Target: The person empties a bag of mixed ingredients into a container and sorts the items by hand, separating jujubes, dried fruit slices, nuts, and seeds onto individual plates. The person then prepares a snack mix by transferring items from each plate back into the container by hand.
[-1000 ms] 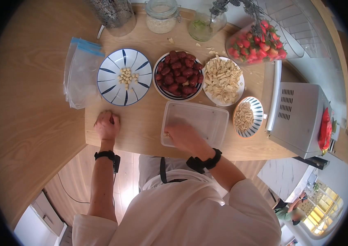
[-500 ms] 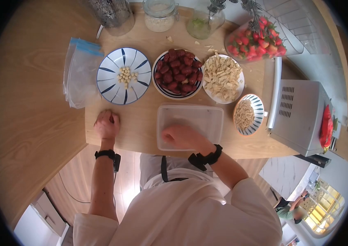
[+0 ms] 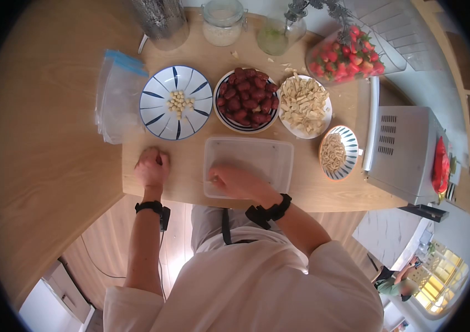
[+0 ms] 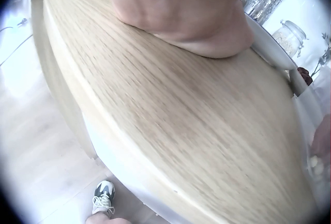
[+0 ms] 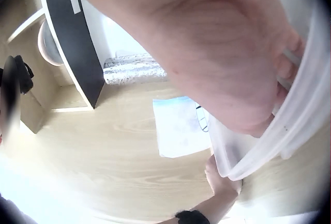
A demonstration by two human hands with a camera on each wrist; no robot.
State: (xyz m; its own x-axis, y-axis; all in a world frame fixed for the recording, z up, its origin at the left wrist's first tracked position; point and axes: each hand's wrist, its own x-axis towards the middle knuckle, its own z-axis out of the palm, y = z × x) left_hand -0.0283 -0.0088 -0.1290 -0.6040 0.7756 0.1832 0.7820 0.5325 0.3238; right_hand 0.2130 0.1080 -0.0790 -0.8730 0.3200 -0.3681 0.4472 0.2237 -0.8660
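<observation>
My right hand (image 3: 238,181) is inside a clear plastic box (image 3: 271,146), its fingers curled at the left end. Pale round seeds (image 4: 315,163) show at its fingertips in the left wrist view. Seen from the right wrist, the box wall (image 5: 305,97) partly hides those fingers. Left of the box, my left hand (image 3: 153,166) rests on the wooden table with fingers loosely curled, nothing seen in it. A blue-striped white plate (image 3: 157,119) with similar pale seeds (image 3: 179,103) stands beyond that hand.
Behind the box stand a bowl of red dates (image 3: 248,99) and a plate of pale dried slices (image 3: 304,102). A bowl of small pale pieces (image 3: 333,154) is at right. Zip bags (image 3: 117,102) lie at left; strawberries (image 3: 351,61), a jar (image 3: 222,25) and a vase (image 3: 276,37) stand behind.
The box has slid left along the table, and my right hand has moved left with it, fingers staying inside. My left hand stays in place on the table. The head view has shifted slightly.
</observation>
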